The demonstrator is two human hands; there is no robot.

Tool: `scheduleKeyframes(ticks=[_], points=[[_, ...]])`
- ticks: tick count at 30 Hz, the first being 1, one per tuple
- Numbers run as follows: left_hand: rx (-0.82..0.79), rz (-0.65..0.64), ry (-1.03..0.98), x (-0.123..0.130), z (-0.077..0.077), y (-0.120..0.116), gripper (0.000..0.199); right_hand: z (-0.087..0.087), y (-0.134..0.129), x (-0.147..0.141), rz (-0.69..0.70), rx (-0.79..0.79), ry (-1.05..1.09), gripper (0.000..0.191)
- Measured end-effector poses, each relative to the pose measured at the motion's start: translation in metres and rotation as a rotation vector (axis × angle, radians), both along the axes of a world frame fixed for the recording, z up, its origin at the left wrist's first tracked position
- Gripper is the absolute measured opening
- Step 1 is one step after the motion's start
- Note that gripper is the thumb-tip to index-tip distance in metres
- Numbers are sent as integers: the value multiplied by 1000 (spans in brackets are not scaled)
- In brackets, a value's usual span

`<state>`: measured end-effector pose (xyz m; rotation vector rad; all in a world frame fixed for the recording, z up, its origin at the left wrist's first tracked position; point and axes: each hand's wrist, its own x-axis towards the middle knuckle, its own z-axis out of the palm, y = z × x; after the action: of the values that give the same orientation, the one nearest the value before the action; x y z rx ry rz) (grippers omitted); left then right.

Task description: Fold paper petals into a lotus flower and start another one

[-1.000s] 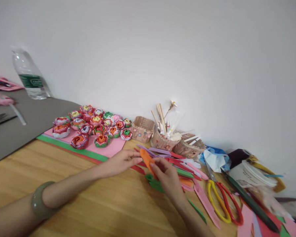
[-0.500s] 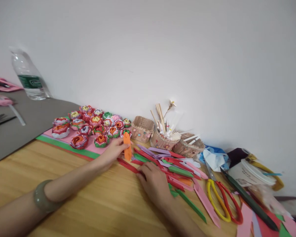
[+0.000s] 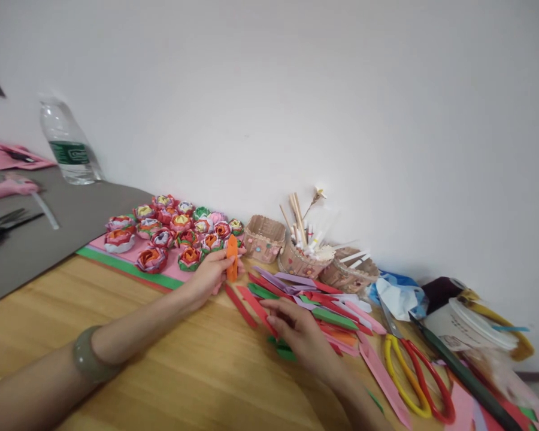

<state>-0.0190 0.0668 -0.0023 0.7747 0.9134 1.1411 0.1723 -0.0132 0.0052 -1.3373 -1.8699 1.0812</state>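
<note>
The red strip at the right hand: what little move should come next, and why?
I'd guess: lift the red strip toward the orange piece. The left hand holds that piece upright nearby, and the right hand is at the strip's near end, though whether it grips firmly is hard to tell.

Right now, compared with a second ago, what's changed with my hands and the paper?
The orange piece went from your right hand to your left hand, leftward toward the paper flowers. Your right hand let it go and now seems to pinch a red strip. Flowers, baskets and scissors stayed put.
</note>
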Motion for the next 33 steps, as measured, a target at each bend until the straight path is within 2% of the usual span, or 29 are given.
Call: scheduleKeyframes(ticks=[3,5,8,11,14,17,22,25,27,31,33], points=[[-5,-12,-61,1,2,-3,17,0,2,1,-92,-118,162,28],[-22,-53,-104,5,2,-8,19,-2,2,-2,-181,-132,247,25],[-49,-155,-157,12,0,-20,28,-5,-1,-10,-283,-34,236,19],[-33,-300,-231,20,-3,-34,39,-7,-6,-19,-328,80,140,16],[-64,-387,-338,26,-4,-46,39,-7,-9,-25,-350,120,80,17],[-124,-397,-404,29,-3,-54,33,-8,-11,-31,-339,132,53,17],[-232,-323,-397,32,-2,-57,10,-3,-16,-34,-200,216,-46,18],[-204,-300,-463,33,0,-57,14,-1,-14,-31,-373,259,-55,18],[-195,-315,-510,33,2,-58,17,-2,-11,-30,-450,204,-37,16],[-223,-346,-529,32,1,-59,19,-5,-6,-28,-366,117,-12,14],[-230,-341,-513,32,0,-58,19,-4,-4,-24,-372,99,69,17]])
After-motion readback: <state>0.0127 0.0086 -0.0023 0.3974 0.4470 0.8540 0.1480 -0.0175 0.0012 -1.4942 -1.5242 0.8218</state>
